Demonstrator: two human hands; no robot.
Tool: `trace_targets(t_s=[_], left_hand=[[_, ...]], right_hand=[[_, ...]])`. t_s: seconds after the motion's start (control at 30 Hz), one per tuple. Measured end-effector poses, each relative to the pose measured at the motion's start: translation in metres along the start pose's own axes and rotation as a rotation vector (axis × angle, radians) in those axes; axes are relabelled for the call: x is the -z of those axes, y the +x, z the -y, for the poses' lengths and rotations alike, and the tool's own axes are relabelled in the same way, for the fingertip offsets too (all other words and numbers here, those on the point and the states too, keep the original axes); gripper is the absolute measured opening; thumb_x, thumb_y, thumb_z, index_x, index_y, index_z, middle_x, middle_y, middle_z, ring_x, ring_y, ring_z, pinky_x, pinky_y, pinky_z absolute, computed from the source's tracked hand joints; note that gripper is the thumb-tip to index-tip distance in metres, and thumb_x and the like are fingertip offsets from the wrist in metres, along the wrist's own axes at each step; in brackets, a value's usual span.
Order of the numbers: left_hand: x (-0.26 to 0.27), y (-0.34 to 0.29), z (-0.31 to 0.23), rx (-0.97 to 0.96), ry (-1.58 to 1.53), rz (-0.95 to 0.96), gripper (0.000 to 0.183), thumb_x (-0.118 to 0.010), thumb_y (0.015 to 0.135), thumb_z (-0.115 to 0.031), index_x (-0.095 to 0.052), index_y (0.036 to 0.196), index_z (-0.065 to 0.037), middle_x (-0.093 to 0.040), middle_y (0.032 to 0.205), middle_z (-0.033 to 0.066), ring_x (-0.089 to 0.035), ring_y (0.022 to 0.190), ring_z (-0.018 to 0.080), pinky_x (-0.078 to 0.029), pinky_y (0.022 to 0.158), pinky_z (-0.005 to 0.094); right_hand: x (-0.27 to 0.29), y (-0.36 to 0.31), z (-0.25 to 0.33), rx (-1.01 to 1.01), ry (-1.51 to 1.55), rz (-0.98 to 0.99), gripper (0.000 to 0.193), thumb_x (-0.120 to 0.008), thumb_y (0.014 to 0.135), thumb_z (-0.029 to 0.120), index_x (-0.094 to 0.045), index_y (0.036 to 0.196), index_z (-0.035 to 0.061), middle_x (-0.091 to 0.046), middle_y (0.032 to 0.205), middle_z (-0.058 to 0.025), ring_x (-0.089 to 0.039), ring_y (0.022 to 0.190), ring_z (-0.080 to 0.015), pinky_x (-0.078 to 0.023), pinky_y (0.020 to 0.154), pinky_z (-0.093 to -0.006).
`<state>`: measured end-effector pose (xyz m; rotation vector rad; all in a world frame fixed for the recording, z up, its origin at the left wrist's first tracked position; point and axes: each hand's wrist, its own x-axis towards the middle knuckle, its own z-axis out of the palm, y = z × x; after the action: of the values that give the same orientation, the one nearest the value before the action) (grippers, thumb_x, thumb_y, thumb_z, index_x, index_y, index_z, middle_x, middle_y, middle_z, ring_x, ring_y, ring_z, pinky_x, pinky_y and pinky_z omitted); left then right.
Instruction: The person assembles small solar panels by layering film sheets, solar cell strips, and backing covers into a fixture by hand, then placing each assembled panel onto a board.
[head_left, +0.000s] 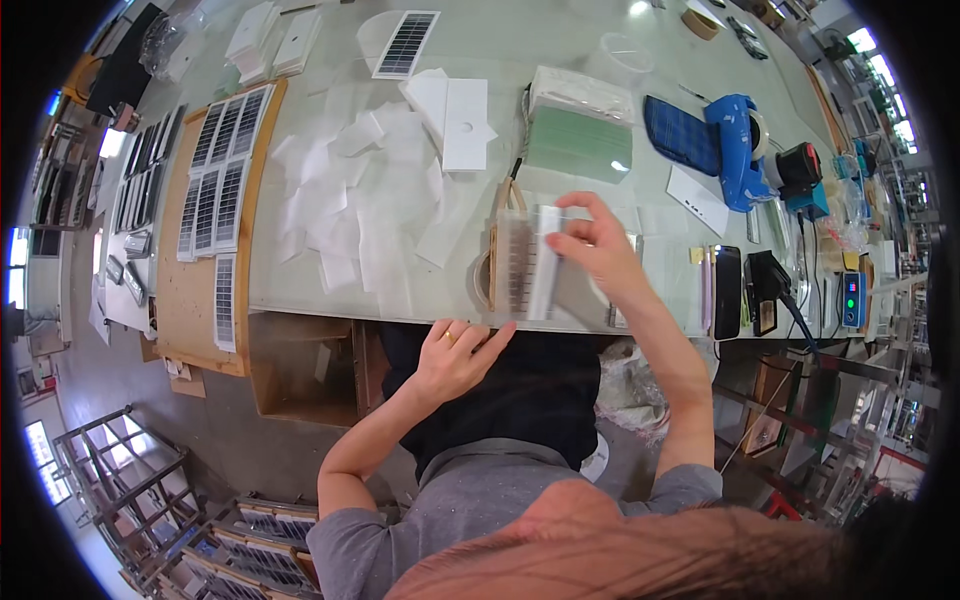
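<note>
1. Resting at the near edge of the surface [335, 40], the left hand [455, 358] is placed in front of the green stack [578, 145] and to its left; the fingers are partly curled, and whether anything is clamped in this grip cannot be told.
2. The right hand [602, 250] is held in front of the green stack; its thumb and forefinger are brought to the far part of a pale strip [544, 265], their tips a little apart. Because of blur, it cannot be told whether the strip is clamped.
3. The pale strip is located in front of the green stack, toward its left side. Beside it, a translucent piece [512, 262] is seen, where short dark marks are lined up, too blurred to be read.
4. Left of the green stack, a white card [465, 125] is marked with a small round shape; loose white sheets [350, 200] are scattered farther left.
5. Right of the green stack, a blue tape dispenser [740, 165] is set; farther right and nearer, a small blue device [853, 300] is lit with coloured indications.
</note>
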<state>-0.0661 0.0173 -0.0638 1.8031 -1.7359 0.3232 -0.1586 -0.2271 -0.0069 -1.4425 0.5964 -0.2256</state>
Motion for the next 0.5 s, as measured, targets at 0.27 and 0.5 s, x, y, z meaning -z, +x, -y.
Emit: trace_targets(t_s=[0.27,0.5], left_hand=[[0.0,-0.002,0.002,-0.003,-0.013,0.024,0.046,-0.075,0.07,-0.012,-0.07,0.115,-0.018,-0.048,0.088,-0.0007,-0.05,0.073,0.0154,-0.041,0.069,0.0319],[0.002,-0.002,0.003,-0.012,0.003,0.036,0.046,-0.076,0.069,-0.012,-0.07,0.115,-0.018,-0.048,0.088,-0.0006,-0.05,0.074,0.0154,-0.041,0.07,0.0321]], right_hand=[[-0.027,0.018,-0.013,0.041,-0.059,0.014,0.037,-0.072,0.086,0.008,-0.051,0.117,0.0087,-0.051,0.065,0.0073,-0.041,0.06,-0.001,-0.032,0.058,-0.0192],[-0.029,0.013,-0.01,0.081,-0.227,-0.035,0.036,-0.073,0.084,0.007,-0.052,0.114,0.0076,-0.05,0.063,0.0075,-0.036,0.057,-0.0006,-0.028,0.053,-0.0193]])
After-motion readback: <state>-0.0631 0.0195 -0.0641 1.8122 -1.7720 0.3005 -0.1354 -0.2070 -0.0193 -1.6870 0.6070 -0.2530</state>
